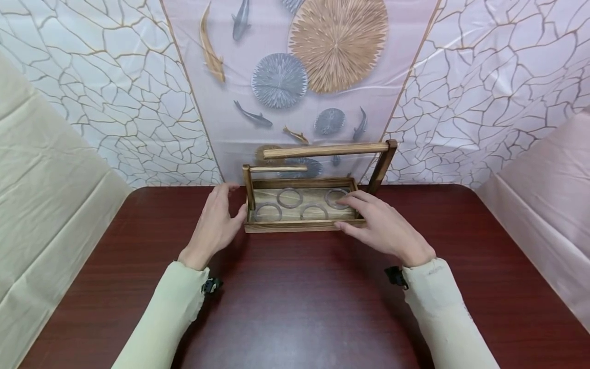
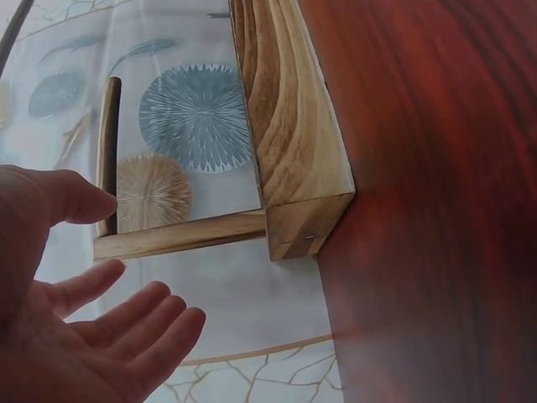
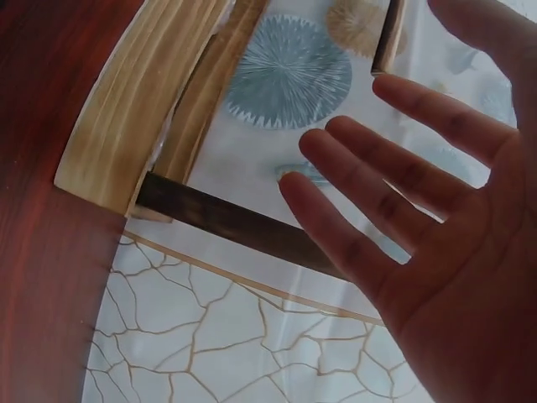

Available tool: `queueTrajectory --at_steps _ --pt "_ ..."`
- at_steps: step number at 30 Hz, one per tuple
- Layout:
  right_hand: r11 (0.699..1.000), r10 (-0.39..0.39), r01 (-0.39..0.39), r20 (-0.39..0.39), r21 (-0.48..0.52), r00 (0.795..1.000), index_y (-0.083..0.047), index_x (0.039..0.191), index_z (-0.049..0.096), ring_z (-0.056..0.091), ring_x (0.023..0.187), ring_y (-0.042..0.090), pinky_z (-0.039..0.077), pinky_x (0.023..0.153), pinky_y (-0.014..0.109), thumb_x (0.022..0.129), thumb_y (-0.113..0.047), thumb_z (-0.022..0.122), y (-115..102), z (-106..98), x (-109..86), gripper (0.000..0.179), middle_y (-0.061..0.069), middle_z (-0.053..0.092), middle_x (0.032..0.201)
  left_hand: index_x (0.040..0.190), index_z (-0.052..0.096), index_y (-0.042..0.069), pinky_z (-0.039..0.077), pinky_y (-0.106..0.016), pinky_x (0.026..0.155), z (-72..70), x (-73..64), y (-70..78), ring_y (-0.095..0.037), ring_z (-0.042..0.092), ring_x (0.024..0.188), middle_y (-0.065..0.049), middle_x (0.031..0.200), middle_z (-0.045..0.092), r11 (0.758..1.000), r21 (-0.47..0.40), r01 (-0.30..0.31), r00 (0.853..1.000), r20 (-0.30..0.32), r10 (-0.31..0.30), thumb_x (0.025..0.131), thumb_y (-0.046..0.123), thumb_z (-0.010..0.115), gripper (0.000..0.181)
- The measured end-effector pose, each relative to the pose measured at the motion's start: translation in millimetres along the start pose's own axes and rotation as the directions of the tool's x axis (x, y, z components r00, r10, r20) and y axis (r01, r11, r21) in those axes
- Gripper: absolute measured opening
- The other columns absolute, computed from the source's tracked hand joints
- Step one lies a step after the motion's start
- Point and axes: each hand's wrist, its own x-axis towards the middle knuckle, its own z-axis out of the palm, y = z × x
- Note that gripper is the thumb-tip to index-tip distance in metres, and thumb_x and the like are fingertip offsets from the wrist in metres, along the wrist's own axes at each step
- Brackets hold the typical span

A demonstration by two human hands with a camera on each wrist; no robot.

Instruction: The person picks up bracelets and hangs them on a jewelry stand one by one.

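A wooden stand [image 1: 295, 226] sits at the far edge of the table. It has a shallow tray base with several clear rings [image 1: 269, 203] inside. A short post [image 1: 249, 187] at its left end carries a short bar [image 1: 278, 168]; a taller dark post [image 1: 383, 166] at the right carries a longer bar [image 1: 327, 150]. Beside the left end is my left hand [image 1: 213, 223], thumb near the tray corner, fingers loosely spread in the left wrist view. My right hand [image 1: 384, 225] reaches over the front right corner, its fingers extended and apart in the right wrist view [image 3: 428, 193].
The dark red table [image 1: 295, 297] spreads out in front of the stand. Close behind it hangs a patterned cloth [image 1: 221, 118] with fish and round motifs. Pale cloth walls [image 1: 46, 205] slope along both sides.
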Motion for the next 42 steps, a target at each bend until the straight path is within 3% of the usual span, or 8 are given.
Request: queueTrajectory --at_steps 8,13,23,27,33,42 --pt "0.999 0.021 -0.022 0.033 0.037 0.999 -0.018 0.139 0.060 0.055 0.132 0.021 0.045 0.111 0.045 0.095 -0.050 0.068 2 9 9.2 0.055 0.000 0.059 0.139 0.147 0.042 0.002 0.044 -0.051 0.104 6.0 12.0 -3.0 -0.036 0.051 0.125 -0.020 0.141 0.052 0.997 -0.079 0.019 0.998 0.061 -0.014 0.099 0.022 0.062 0.055" --pt "0.998 0.051 -0.052 0.022 0.021 0.998 -0.018 0.140 0.059 0.053 0.134 0.022 0.047 0.108 0.048 0.094 -0.054 0.068 -1 15 17.1 0.059 0.001 0.058 0.142 0.154 0.033 0.001 0.042 -0.055 0.108 9.6 15.4 -6.1 -0.038 0.047 0.132 -0.024 0.146 0.046 0.996 -0.086 0.032 0.995 0.100 -0.023 0.101 0.026 0.060 0.064" --pt "0.993 0.110 -0.113 0.071 0.031 0.991 -0.020 0.144 0.056 0.047 0.138 0.026 0.049 0.105 0.052 0.092 -0.058 0.067 -1 25 32.3 0.066 0.004 0.052 0.148 0.157 0.028 0.005 0.050 -0.050 0.106 16.7 24.6 -8.3 -0.035 0.050 0.136 -0.020 0.156 0.043 0.980 -0.187 0.068 0.993 0.105 -0.049 0.101 0.024 0.062 0.068" --pt "0.995 0.096 -0.099 0.084 0.030 0.992 -0.019 0.145 0.054 0.045 0.141 0.028 0.047 0.107 0.052 0.092 -0.058 0.067 2 29 38.4 0.067 0.006 0.051 0.150 0.156 0.029 0.005 0.049 -0.050 0.103 22.0 28.6 -9.5 -0.036 0.055 0.128 -0.020 0.150 0.049 0.979 -0.192 0.063 0.995 0.093 -0.046 0.100 0.022 0.062 0.067" --pt "0.997 0.069 -0.072 0.077 0.035 0.995 -0.020 0.145 0.055 0.046 0.140 0.028 0.044 0.111 0.051 0.092 -0.052 0.070 6 34 47.3 0.064 0.007 0.051 0.150 0.157 0.027 0.005 0.051 -0.048 0.108 27.7 34.1 -9.7 -0.033 0.052 0.135 -0.022 0.146 0.051 0.954 -0.281 0.107 0.990 0.123 -0.075 0.101 0.020 0.062 0.068" --pt "0.997 0.061 -0.064 0.075 0.034 0.995 -0.021 0.145 0.055 0.045 0.141 0.028 0.045 0.110 0.049 0.092 -0.054 0.069 10 44 60.9 0.064 0.006 0.052 0.149 0.156 0.028 0.008 0.051 -0.046 0.108 30.7 41.3 -9.6 -0.032 0.051 0.137 -0.022 0.145 0.051 0.940 -0.312 0.137 0.986 0.139 -0.097 0.102 0.021 0.060 0.065"
